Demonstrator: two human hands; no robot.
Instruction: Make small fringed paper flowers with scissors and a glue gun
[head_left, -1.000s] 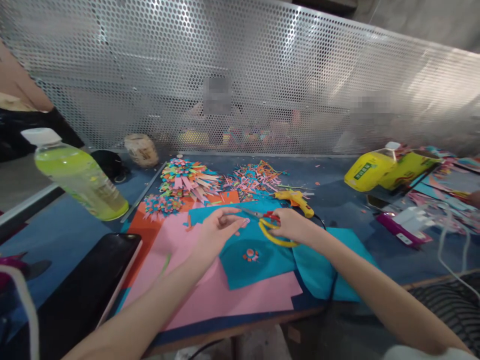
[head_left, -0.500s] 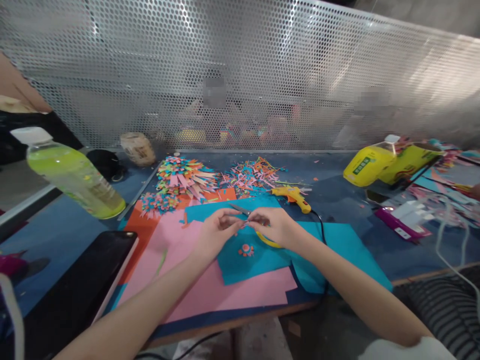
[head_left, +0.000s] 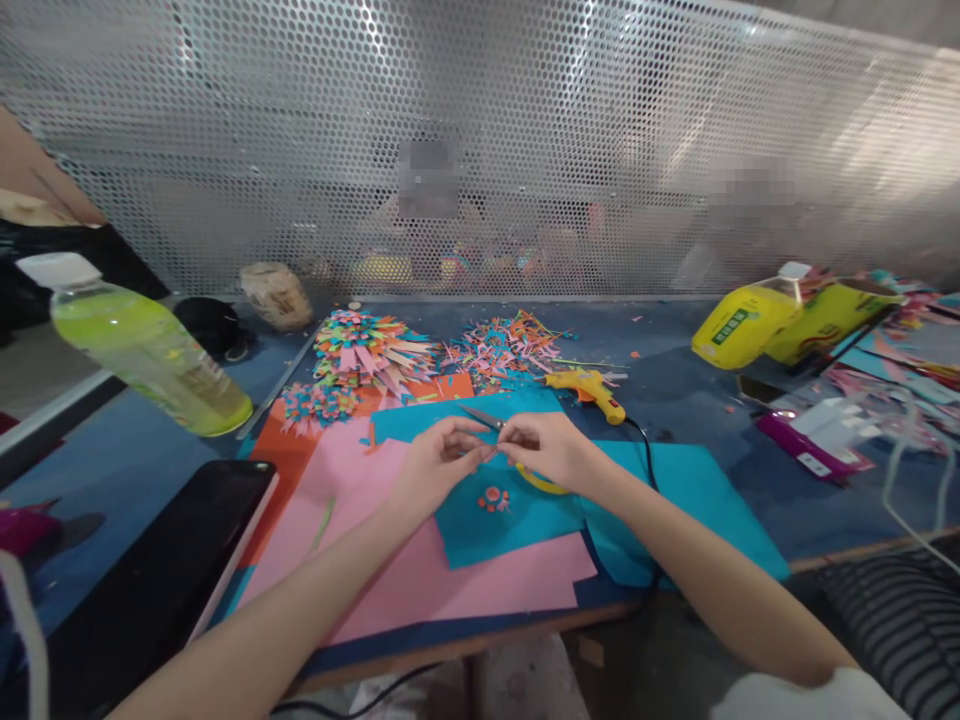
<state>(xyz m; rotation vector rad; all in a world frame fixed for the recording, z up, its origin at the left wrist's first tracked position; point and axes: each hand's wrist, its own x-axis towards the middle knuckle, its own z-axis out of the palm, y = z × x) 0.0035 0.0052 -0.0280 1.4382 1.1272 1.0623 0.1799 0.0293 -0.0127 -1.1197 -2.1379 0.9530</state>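
My left hand (head_left: 442, 458) and my right hand (head_left: 549, 450) meet fingertip to fingertip above the blue paper (head_left: 517, 530). Both are closed in a pinch; whatever lies between the fingers is too small to make out. Scissors show by my right hand, with their grey blades (head_left: 480, 415) above the fingers and a yellow handle (head_left: 541, 482) below the palm. I cannot tell whether they are held or lying down. Just below the fingertips, a small round flower of orange, pink and blue paper (head_left: 493, 498) rests on the blue sheet.
Behind are a spiky paper cluster (head_left: 367, 350), a smaller one (head_left: 319, 402) and a heap of cut strips (head_left: 499, 345). A yellow glue gun (head_left: 589, 390) trails a black cord. A green drink bottle (head_left: 150, 345) and black phone (head_left: 161, 580) are left; a yellow bottle (head_left: 742, 325) is right.
My fingertips have shifted very slightly and the pinch hides more of what is between them. Otherwise only the camera view has moved a little.
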